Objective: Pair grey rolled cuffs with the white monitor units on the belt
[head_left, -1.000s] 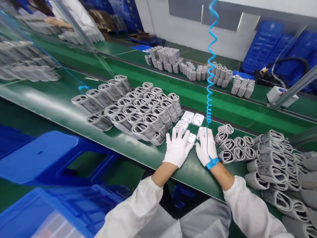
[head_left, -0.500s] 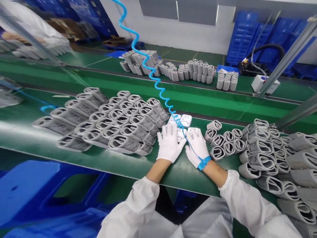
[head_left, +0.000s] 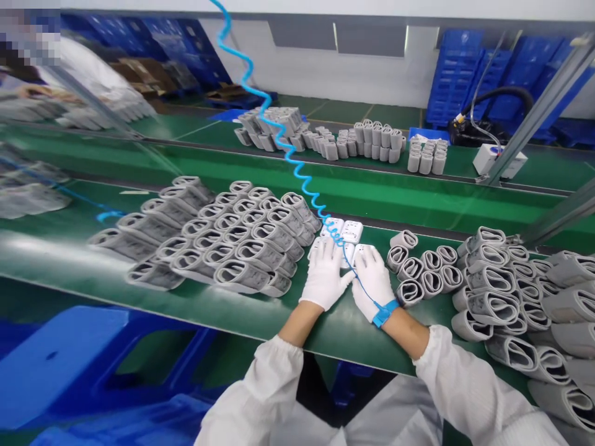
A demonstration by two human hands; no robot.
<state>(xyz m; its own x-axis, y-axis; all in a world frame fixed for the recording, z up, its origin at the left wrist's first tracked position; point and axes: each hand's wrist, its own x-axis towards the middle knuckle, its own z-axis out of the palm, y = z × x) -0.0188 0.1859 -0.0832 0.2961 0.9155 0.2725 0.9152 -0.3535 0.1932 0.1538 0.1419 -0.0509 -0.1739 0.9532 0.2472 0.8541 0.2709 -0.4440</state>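
Note:
Both my hands wear white gloves and lie over a cluster of small white square devices (head_left: 352,231) on the green bench. My left hand (head_left: 325,277) is flat, fingers stretched forward onto the nearer left devices, thumb out to the side. Beside it, my right hand (head_left: 373,280) rests with its fingers extended over the device (head_left: 363,249) at the right of the cluster. A blue wrist strap (head_left: 385,313) sits on my right wrist, joined to a coiled blue cord (head_left: 304,179) that hangs across the devices. My fingers partly hide the nearer devices.
Rolled grey cuffs (head_left: 242,272) stand stacked left of my hands. A small group of rolled cuffs (head_left: 431,282) is close on the right, with larger stacks (head_left: 493,306) beyond. A blue plastic stool (head_left: 69,353) is below left. Another person's white sleeve (head_left: 100,74) shows at upper left.
The view has tilted slightly, so the bench and left stacks appear lower and further right. My hands stay on the white devices; the left fingers look a little closer together.

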